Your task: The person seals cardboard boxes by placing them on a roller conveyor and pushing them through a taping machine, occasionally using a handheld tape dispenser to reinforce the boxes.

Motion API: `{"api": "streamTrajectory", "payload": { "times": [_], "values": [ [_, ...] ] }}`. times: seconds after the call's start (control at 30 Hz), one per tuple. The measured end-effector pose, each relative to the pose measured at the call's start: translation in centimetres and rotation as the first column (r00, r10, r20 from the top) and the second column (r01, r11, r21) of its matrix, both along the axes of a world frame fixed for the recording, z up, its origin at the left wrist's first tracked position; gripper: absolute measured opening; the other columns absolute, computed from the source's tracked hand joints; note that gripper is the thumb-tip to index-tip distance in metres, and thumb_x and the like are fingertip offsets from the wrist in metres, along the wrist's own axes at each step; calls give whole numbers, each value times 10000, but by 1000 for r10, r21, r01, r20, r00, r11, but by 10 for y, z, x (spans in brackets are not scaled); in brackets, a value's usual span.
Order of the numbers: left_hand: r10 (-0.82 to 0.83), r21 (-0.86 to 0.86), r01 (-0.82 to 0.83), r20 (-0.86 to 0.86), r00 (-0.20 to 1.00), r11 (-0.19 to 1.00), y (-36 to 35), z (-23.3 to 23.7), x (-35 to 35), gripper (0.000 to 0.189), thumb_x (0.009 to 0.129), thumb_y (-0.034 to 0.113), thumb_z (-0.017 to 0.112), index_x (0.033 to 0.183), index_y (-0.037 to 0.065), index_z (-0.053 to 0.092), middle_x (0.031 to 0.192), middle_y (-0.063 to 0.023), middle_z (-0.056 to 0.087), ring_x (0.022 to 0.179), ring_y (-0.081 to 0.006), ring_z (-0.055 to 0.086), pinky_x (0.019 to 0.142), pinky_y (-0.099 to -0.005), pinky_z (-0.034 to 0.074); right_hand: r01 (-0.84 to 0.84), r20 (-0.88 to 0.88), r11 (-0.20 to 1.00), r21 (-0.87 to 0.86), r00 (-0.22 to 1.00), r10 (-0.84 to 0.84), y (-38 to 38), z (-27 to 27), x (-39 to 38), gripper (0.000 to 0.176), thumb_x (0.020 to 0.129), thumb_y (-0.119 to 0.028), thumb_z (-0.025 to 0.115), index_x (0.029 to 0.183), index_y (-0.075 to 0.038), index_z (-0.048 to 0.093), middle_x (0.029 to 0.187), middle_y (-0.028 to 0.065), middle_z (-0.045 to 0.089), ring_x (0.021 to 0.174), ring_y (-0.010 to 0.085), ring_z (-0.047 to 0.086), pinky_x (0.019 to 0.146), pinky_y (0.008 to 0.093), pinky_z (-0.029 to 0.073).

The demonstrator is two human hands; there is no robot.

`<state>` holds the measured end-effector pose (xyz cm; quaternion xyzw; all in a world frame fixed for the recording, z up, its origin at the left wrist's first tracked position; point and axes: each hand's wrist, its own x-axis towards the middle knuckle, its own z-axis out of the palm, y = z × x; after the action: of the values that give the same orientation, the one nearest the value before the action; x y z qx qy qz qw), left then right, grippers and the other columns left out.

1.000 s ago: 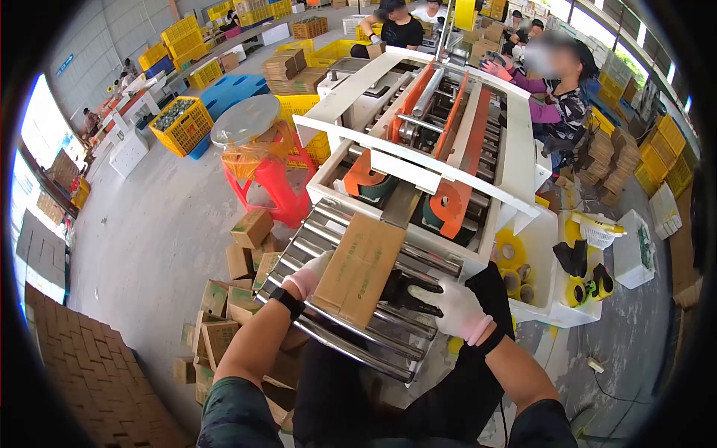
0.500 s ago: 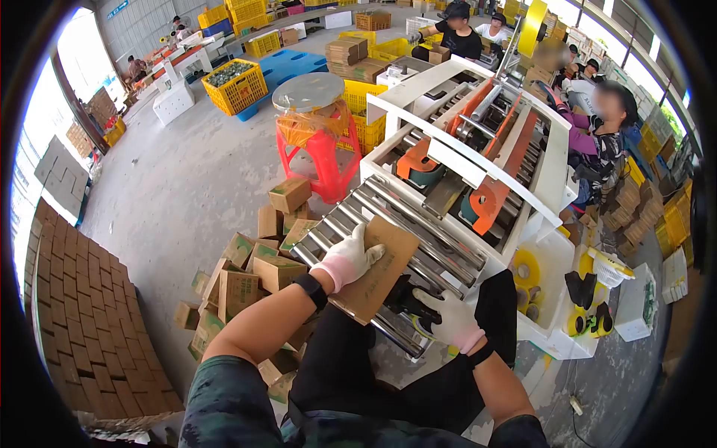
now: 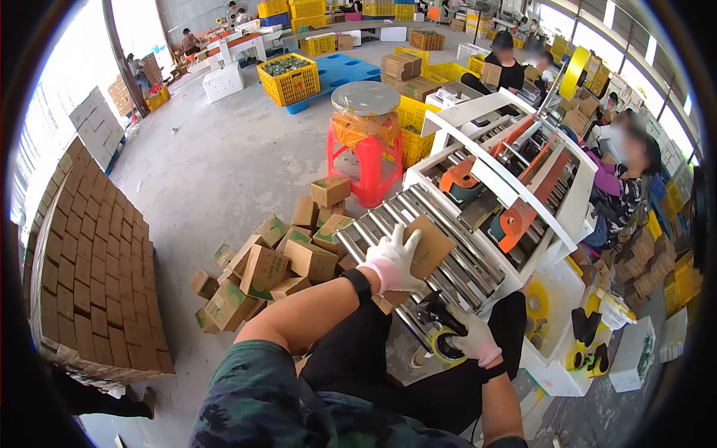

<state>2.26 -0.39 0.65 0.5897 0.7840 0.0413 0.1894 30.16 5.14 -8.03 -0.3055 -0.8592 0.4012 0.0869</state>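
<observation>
My left hand [image 3: 394, 258], in a white glove with a pink cuff, lies with spread fingers against the left side of a brown cardboard box [image 3: 433, 248]. That box rests on the metal rollers [image 3: 467, 278] of a conveyor. Lower right, my gloved right hand [image 3: 475, 337] is wrapped round a black tape dispenser [image 3: 436, 312] carrying a yellow-rimmed tape roll [image 3: 446, 346]. The dispenser is at the near end of the rollers, just below the box. My palm hides part of its handle.
Many small cartons [image 3: 265, 272] are heaped left of the rollers. A carton stack [image 3: 101, 276] rises at far left. Beyond the conveyor's end stands a red stool [image 3: 367, 160]. A white-framed machine [image 3: 515, 175] and a white foam bin [image 3: 556, 366] flank the right. Co-workers sit behind the machine.
The view has swung left. My left fingers have spread, and the box now lies further onto the rollers. The tape dispenser has turned, showing its roll, still in my right hand.
</observation>
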Motion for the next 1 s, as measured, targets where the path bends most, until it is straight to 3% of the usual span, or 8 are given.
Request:
{"api": "streamTrajectory", "payload": {
  "times": [0.27, 0.4, 0.47, 0.53, 0.67, 0.8, 0.83, 1.0],
  "values": [
    [570, 180, -556, -33, 821, 812, -127, 12, -109, 1061, 687, 480, 787, 1468, -28, 278, 1489, -300, 295, 1341, -442, 383, 1111, -443, 354, 112, -324, 832, -543, 887, -330, -29, 5, 55, 687, 730, 3, 785, 1357, 51, 508, 1201, 113, 599, 1094, 150, 582, 969, 267, 448],
    [253, 309, -249, 28, 967, 918, -133, -33, -107, 857, 869, 539, 639, 1434, -37, 353, 1442, -285, 384, 1340, -398, 405, 1074, -430, 386, 53, -352, 941, -335, 919, -177, -30, 6, 44, 655, 717, 25, 732, 1342, 23, 532, 1178, 135, 601, 1076, 205, 609, 962, 287, 457],
    [233, -119, -277, 875, 425, 953, -112, -19, -40, 945, 888, 690, 511, 1462, -35, 313, 1469, -248, 380, 1345, -362, 407, 1062, -486, 392, 27, -328, 976, -214, 940, -98, -30, 14, 40, 650, 709, 24, 710, 1337, 1, 546, 1166, 145, 601, 1066, 233, 616, 956, 292, 460],
    [457, -469, -40, 874, -162, 882, -92, -70, 5, 1086, 820, 794, 464, 1491, -33, 248, 1478, -241, 357, 1329, -395, 402, 1034, -530, 408, 9, -297, 995, -97, 954, -37, -36, 32, 35, 652, 698, 18, 692, 1335, -23, 559, 1155, 155, 601, 1058, 258, 619, 951, 293, 460],
    [423, -440, 66, 795, -435, 895, -69, -90, 67, 916, 882, 755, 411, 1350, -32, 447, 1264, -203, 583, 1136, -311, 587, 971, -470, 467, 73, -93, 993, 90, 994, -65, -45, 53, 46, 614, 723, -22, 678, 1315, -168, 611, 1001, 129, 608, 863, 298, 650, 774, 321, 510],
    [317, -356, 4, 828, -462, 934, -69, -77, 88, 519, 940, 570, 541, 1229, 144, 600, 1083, -13, 663, 951, -175, 634, 727, -317, 528, 90, -127, 986, 142, 989, -72, -49, 54, 51, 551, 752, -186, 764, 1285, -248, 639, 925, 120, 584, 749, 301, 632, 686, 342, 506],
    [232, -252, -48, 940, -250, 967, -68, -81, 87, 414, 959, 470, 558, 1180, 124, 610, 1037, -21, 667, 891, -160, 633, 694, -309, 519, 86, -57, 981, 175, 995, -78, -49, 51, 53, 562, 750, -267, 791, 1289, -263, 635, 924, 122, 584, 765, 303, 635, 687, 346, 505],
    [367, -439, -161, 864, -345, 884, -68, -104, 89, 137, 994, 133, 535, 1020, 26, 617, 777, -50, 647, 593, -136, 575, 538, -259, 463, 57, -38, 978, 199, 998, -50, -50, 59, 49, 577, 749, -136, 723, 1294, -301, 627, 995, 141, 611, 822, 323, 645, 730, 361, 527]
  ]
}}
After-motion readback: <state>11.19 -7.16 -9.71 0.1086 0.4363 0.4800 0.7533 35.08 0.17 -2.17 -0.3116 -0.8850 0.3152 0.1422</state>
